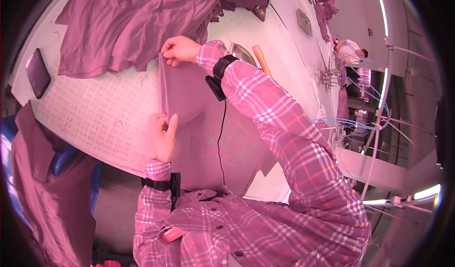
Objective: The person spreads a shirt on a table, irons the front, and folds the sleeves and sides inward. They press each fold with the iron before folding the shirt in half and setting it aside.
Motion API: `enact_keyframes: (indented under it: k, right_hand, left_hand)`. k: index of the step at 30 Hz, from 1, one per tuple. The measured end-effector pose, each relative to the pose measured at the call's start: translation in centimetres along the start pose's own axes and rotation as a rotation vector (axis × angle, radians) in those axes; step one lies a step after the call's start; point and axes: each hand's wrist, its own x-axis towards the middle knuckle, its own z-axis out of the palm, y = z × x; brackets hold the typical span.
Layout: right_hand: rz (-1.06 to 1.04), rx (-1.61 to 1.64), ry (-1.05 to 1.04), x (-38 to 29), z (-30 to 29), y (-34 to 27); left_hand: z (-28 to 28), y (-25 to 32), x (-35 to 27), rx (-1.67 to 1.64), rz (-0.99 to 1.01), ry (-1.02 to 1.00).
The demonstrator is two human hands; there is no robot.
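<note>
A mauve knit garment (188,149) with printed lettering lies on the white table (106,107) before me. Part of it is folded over. My right hand (180,50) is shut on the far end of its folded edge, thumb and fingers pinching the cloth. At the near end of that edge is my left hand (164,137), its fingertips touching the cloth and its thumb raised apart from the curled fingers. Whether it grips the edge is unclear. A black cable (221,142) runs from my right wrist across the print.
A heap of mauve garments (135,29) lies beyond my hands. A phone (38,73) rests at the left, an orange-handled tool (262,60) by my right forearm. Cloth (53,196) hangs over something blue, lower left. Another person (350,52) is far right.
</note>
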Motion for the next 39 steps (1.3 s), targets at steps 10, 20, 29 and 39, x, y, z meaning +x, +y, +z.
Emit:
enact_keyframes:
  k: [10,20,29,39]
  right_hand:
    - [-0.348,-0.680,0.648,1.6,5.2,3.7]
    - [-0.558,-0.876,0.982,-10.8,-11.1,7.8]
    - [-0.399,-0.885,0.838,-17.3,-18.0,13.6]
    - [0.039,-0.490,0.932,-19.3,-18.3,19.0]
  left_hand:
    - [-1.0,-2.4,1.5,0.869,-0.082,-0.042]
    - [6.9,1.9,8.4,1.173,0.645,-0.248]
    - [4.2,0.1,14.3,1.321,0.735,-0.471]
    - [2.2,0.0,15.7,1.353,0.747,-0.307]
